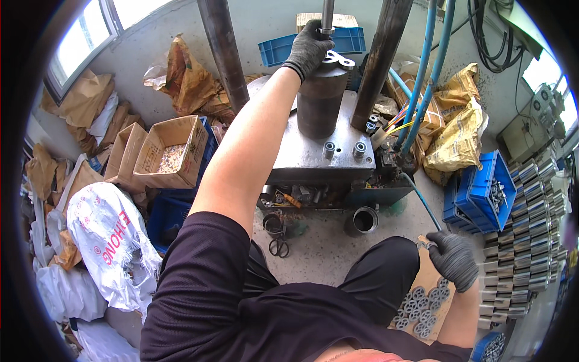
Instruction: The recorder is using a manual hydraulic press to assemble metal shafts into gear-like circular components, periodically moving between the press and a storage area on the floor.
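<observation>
My left hand, in a dark grey knit glove, reaches far forward over the press. Its fingers are curled at the lower end of an upright steel rod, by its collar; the palm side is hidden. Just below lies a flat, shiny metal piece with holes, on top of a thick dark steel cylinder. The cylinder stands on the press's metal bed. At the right, my right hand, gloved too, is closed round the end of a thin blue-grey lever that slopes up to the press.
Dark steel columns flank the cylinder. Blue hoses hang at the right. Round spoked metal discs lie on cardboard by my right knee. Polished metal tubes are stacked far right. Blue crates, cardboard boxes and sacks stand around.
</observation>
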The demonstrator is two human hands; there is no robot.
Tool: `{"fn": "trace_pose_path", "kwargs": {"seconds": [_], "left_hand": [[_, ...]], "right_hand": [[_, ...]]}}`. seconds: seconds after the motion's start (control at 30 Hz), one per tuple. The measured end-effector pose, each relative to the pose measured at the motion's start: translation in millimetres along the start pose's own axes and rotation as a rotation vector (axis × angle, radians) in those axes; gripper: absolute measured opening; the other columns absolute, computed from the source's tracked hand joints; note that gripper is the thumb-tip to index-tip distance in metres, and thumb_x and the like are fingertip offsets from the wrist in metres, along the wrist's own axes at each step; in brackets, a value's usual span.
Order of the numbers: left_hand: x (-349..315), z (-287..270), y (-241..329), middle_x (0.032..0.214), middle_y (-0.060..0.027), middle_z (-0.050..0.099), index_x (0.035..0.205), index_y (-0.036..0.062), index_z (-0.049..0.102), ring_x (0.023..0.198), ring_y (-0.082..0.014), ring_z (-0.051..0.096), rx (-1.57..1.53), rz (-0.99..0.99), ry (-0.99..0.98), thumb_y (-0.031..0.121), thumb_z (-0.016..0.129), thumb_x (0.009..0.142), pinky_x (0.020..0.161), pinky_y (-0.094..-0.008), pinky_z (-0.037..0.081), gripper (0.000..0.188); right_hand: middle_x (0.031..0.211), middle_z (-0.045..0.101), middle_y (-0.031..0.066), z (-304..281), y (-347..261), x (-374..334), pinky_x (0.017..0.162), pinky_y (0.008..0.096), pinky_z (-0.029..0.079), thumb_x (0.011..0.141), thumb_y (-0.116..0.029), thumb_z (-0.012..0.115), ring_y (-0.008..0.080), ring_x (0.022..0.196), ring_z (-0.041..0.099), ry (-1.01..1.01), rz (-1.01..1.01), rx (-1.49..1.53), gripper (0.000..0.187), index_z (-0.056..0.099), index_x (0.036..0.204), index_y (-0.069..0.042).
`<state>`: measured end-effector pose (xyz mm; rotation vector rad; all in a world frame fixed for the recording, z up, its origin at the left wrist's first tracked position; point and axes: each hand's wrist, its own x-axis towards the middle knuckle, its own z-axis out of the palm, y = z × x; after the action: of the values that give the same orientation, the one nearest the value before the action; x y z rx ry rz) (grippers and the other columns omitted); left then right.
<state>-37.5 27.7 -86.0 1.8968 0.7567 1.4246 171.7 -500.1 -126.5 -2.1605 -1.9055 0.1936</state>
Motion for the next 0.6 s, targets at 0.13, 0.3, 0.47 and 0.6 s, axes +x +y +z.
{"fn": "trace_pose_path", "kwargs": {"seconds": [0.13, 0.3, 0.47, 0.6], "left_hand": [[4.1, -1.0, -4.9, 0.111, -0.0128, 0.076, 0.130, 0.0065, 0.060, 0.101, -0.0224, 0.072, 0.007, 0.006, 0.001, 0.009, 0.077, 0.083, 0.094, -0.0334, 0.057, 0.050], [0.9, -0.7, -1.7, 0.107, -0.0130, 0.076, 0.123, 0.0045, 0.063, 0.098, -0.0214, 0.072, -0.012, -0.009, -0.045, 0.012, 0.078, 0.083, 0.089, -0.0325, 0.058, 0.044], [1.6, 0.0, 0.6, 0.103, -0.0106, 0.073, 0.116, 0.0039, 0.065, 0.089, -0.0180, 0.070, -0.027, -0.031, -0.070, 0.017, 0.083, 0.084, 0.080, -0.0314, 0.060, 0.038], [1.0, -6.3, -5.5, 0.101, -0.0094, 0.072, 0.115, 0.0039, 0.066, 0.090, -0.0162, 0.070, -0.060, -0.040, -0.071, 0.027, 0.086, 0.085, 0.080, -0.0316, 0.060, 0.043]], "right_hand": [[0.095, 0.073, 0.0211, 16.4, 8.8, -13.1, 0.081, 0.0479, 0.057, 0.085, -0.017, 0.065, 0.0402, 0.088, 0.070, -0.208, 0.030, -0.093, 0.022, 0.077, 0.099, -0.004], [0.092, 0.071, 0.0215, 18.4, 4.1, -11.8, 0.079, 0.0482, 0.056, 0.085, -0.017, 0.066, 0.0403, 0.086, 0.070, -0.184, 0.045, -0.058, 0.020, 0.076, 0.096, -0.004], [0.092, 0.071, 0.0195, -5.1, -3.1, 10.1, 0.077, 0.0460, 0.056, 0.086, -0.008, 0.069, 0.0398, 0.084, 0.070, 0.161, 0.042, 0.027, 0.015, 0.073, 0.100, -0.004], [0.090, 0.070, 0.0176, -45.3, 3.1, 97.9, 0.076, 0.0420, 0.055, 0.096, -0.008, 0.067, 0.0367, 0.082, 0.069, 0.754, -0.148, -0.058, 0.010, 0.069, 0.105, -0.004]]}}
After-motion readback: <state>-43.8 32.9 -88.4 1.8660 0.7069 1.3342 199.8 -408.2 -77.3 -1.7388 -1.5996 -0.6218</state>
